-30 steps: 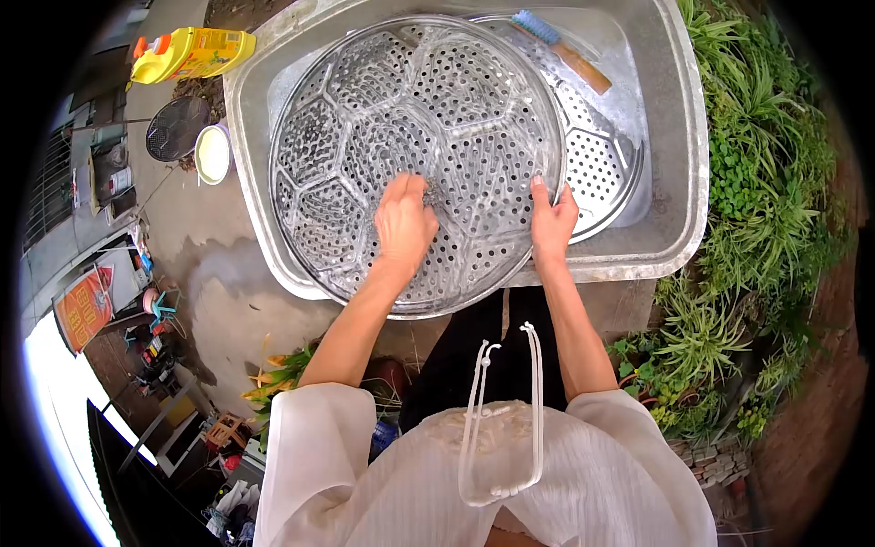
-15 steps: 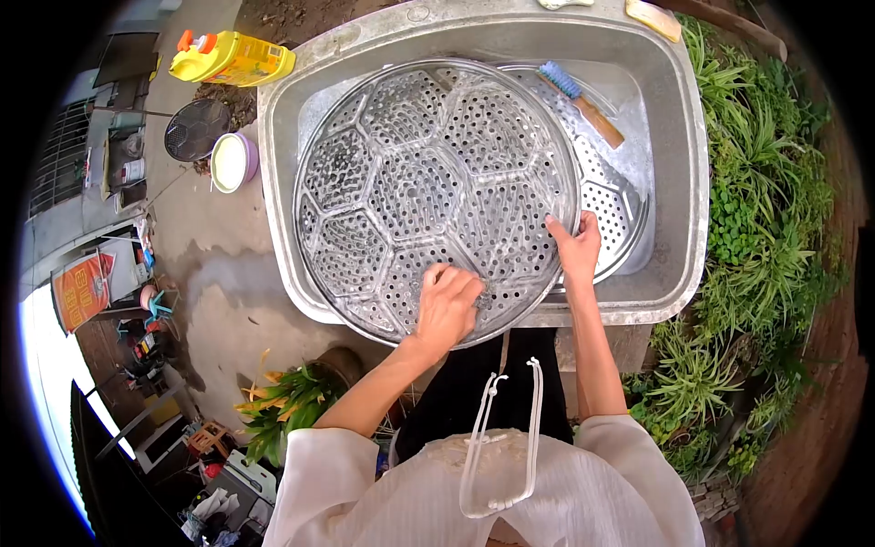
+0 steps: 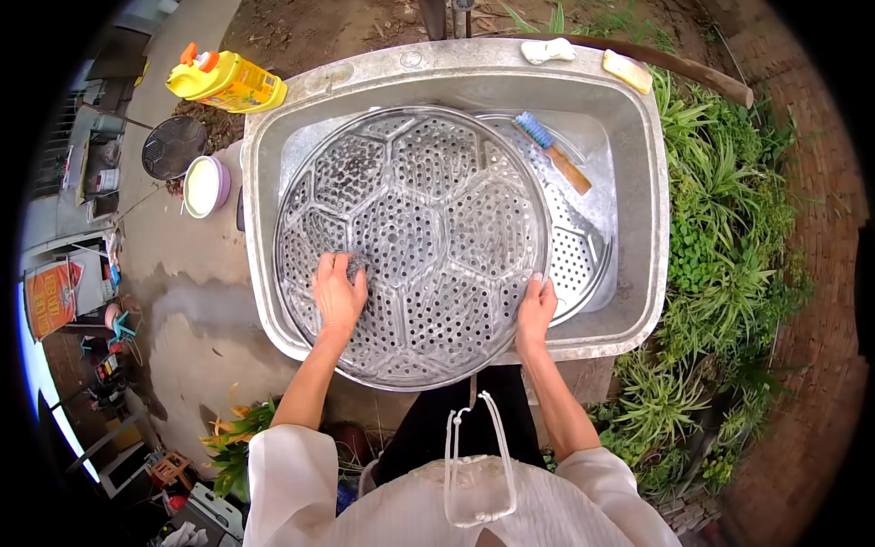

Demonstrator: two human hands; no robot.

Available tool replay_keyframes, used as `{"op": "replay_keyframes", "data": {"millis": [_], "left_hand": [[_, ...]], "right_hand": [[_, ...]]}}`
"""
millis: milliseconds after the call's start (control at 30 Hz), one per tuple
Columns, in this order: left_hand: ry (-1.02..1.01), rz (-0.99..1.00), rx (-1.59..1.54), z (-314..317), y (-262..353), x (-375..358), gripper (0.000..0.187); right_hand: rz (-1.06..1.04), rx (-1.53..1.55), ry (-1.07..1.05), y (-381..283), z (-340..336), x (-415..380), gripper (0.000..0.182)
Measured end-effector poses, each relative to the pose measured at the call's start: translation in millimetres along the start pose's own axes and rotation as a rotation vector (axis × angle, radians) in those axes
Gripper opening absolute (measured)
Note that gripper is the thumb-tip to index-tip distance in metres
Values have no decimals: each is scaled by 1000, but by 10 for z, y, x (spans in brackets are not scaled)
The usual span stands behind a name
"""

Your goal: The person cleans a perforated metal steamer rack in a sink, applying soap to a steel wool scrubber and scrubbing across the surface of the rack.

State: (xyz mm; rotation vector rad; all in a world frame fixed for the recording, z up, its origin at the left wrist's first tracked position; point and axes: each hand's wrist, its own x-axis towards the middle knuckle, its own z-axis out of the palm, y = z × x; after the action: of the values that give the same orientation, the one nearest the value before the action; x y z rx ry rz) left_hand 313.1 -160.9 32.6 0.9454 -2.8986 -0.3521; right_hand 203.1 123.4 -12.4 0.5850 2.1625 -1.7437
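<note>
A large round metal steamer tray [image 3: 394, 232], punched with holes and marked with raised hexagon ridges, rests over the sink, its near edge over the front rim. My left hand [image 3: 339, 296] is closed on a grey steel wool scrubber [image 3: 356, 264], mostly hidden by the fingers, and presses it on the left part of the tray. On the right, my right hand [image 3: 536, 314] grips the tray's rim, thumb on top. Whitish streaks cover the wet metal. Beneath it lies a second perforated tray [image 3: 572, 264], with a blue-bristled brush [image 3: 552, 151] on its upper part.
The grey stone sink [image 3: 649, 228] surrounds the trays. A yellow bottle [image 3: 228, 80] stands at its upper left corner. On the back rim lie a white object [image 3: 548, 50] and a yellowish sponge [image 3: 628, 71]. A bucket [image 3: 206, 187] is at the left; plants [image 3: 720, 246] grow at the right.
My left hand has moved left and farther up the tray from its lower middle. My right hand still holds the right rim. The view has shifted, showing more ground behind the sink.
</note>
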Motion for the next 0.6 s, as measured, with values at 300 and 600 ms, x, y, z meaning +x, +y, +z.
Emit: {"op": "replay_keyframes", "data": {"millis": [300,600], "left_hand": [[-248,535,-160,-32,825,-417,30],[-35,483,-48,863,2040,965,20]], "right_hand": [[12,159,-238,-172,-155,433,24],[-116,74,-86,-20,-58,221,33]]}}
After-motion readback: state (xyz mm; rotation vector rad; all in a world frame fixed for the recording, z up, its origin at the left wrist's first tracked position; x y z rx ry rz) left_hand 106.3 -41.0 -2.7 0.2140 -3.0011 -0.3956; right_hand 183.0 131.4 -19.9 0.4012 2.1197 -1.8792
